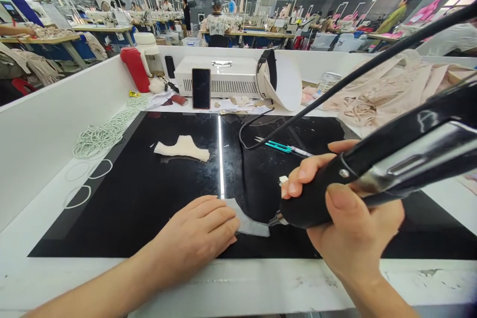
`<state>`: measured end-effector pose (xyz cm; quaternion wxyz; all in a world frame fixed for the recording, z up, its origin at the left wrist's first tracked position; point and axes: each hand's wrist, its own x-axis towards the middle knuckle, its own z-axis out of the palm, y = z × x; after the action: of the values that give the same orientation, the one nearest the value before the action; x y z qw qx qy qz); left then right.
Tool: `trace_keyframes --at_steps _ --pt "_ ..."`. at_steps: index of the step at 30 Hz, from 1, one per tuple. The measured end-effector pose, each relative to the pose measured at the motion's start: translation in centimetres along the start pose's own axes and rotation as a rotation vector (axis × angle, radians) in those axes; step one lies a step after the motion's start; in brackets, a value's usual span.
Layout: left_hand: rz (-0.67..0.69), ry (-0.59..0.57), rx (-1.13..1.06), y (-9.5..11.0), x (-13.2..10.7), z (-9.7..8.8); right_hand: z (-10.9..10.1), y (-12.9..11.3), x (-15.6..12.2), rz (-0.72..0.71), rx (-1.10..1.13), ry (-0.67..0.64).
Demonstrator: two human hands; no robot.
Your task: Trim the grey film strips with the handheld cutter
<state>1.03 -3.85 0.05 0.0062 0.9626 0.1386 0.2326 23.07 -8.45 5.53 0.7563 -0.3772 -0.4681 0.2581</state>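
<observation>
My left hand lies flat, fingers together and stretched out, pressing a thin translucent fabric piece onto the black glossy worktop. My right hand is wrapped round the black handle of a corded hand tool. The tool's metal tip touches the right edge of the fabric piece. Its black cable loops up and away to the right. A beige fabric piece lies further back on the worktop.
Teal-handled snips lie behind my right hand. White elastic rings pile at the left. A phone, white machine box, red bottle and beige fabric heap line the back. White walls enclose the bench.
</observation>
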Motion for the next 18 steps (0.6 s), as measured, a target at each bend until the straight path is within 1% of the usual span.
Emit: trace_keyframes --at_steps 4,9,13,18 --pt "-0.005 -0.061 -0.024 0.5 1.4 0.1 -0.1 0.2 0.0 0.002 0.01 0.02" --pt "-0.06 -0.081 -0.089 1.0 2.9 1.4 0.2 0.4 -0.1 0.003 0.01 0.037" --pt "-0.111 -0.086 -0.149 0.9 3.0 2.4 0.5 0.5 -0.3 0.014 0.009 0.049" --pt "-0.124 -0.063 -0.161 0.8 2.6 2.6 0.8 0.6 -0.5 0.021 0.005 0.042"
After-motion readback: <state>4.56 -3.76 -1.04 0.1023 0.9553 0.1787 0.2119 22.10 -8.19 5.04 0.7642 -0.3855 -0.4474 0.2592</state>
